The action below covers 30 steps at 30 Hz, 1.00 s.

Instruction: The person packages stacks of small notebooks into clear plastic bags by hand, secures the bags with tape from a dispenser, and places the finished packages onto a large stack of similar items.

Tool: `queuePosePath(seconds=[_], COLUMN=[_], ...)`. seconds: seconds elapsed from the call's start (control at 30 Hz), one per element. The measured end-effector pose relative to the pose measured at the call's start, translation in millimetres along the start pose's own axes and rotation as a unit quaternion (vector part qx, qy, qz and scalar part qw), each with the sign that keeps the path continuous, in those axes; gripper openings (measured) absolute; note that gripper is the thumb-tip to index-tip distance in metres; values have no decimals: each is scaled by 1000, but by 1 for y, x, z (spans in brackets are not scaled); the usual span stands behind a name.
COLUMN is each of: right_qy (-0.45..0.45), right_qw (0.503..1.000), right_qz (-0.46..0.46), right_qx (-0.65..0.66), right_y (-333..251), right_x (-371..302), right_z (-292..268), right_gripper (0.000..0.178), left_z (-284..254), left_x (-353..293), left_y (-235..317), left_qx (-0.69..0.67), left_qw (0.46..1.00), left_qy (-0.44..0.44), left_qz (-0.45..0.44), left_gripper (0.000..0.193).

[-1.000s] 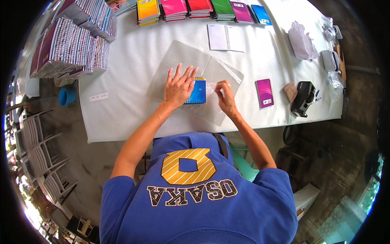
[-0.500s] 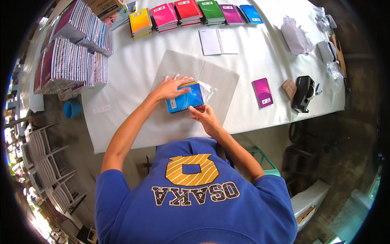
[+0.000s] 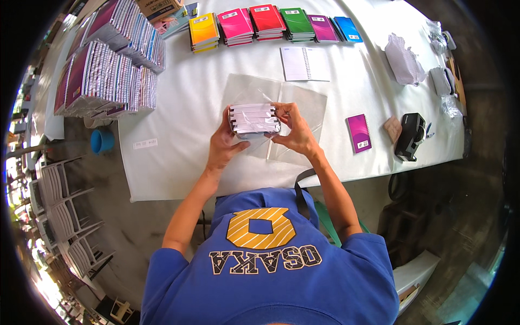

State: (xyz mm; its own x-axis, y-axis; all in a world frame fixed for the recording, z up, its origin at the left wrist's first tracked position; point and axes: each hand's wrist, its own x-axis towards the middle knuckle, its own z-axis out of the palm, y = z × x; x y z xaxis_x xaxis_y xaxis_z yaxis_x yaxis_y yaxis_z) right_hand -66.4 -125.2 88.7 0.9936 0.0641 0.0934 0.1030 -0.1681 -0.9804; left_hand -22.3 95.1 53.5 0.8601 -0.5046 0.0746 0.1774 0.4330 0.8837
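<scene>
Between both hands is a stack of small notebooks (image 3: 252, 119) in clear plastic wrap, tipped so that its white page edges face up toward me. My left hand (image 3: 221, 147) grips the stack's left end, thumb along the near side. At the other end, my right hand (image 3: 297, 129) is closed on the stack and its wrap, with bent fingers at the far corner and the thumb on the near side. Beneath lies a flat, see-through plastic sheet (image 3: 306, 105) on the white-covered table (image 3: 184, 168). The covers of the held notebooks are mostly hidden.
Colourful notebook piles (image 3: 268, 23) line the far side, with an open spiral notebook (image 3: 295, 64) before them. Tall wrapped notebook stacks (image 3: 97, 76) stand left. A purple notebook (image 3: 358, 134), a black tape dispenser (image 3: 410, 136) and crumpled plastic (image 3: 403, 60) lie right.
The notebook stack has turned from blue cover up to page edges up. My left hand has moved from its top to its left end; my right hand has shifted up its right end.
</scene>
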Motion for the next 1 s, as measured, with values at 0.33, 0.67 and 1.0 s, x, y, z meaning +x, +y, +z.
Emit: queuePosePath(seconds=[0.33, 0.67, 1.0], right_qy=[50, 120, 154], right_qw=[998, 980, 975], right_qz=[-34, -96, -124], right_qx=[-13, -124, -97], right_y=[33, 35, 21], right_x=[-17, -19, -7], right_z=[-4, 24, 28], right_gripper=[74, 50, 41], left_z=[-5, -32, -34], left_x=[4, 27, 47], left_y=[-12, 24, 37], left_qx=[132, 442, 514], left_qw=[990, 885, 828], left_qy=[50, -114, -178], left_qz=[25, 90, 135], left_gripper=[87, 53, 45])
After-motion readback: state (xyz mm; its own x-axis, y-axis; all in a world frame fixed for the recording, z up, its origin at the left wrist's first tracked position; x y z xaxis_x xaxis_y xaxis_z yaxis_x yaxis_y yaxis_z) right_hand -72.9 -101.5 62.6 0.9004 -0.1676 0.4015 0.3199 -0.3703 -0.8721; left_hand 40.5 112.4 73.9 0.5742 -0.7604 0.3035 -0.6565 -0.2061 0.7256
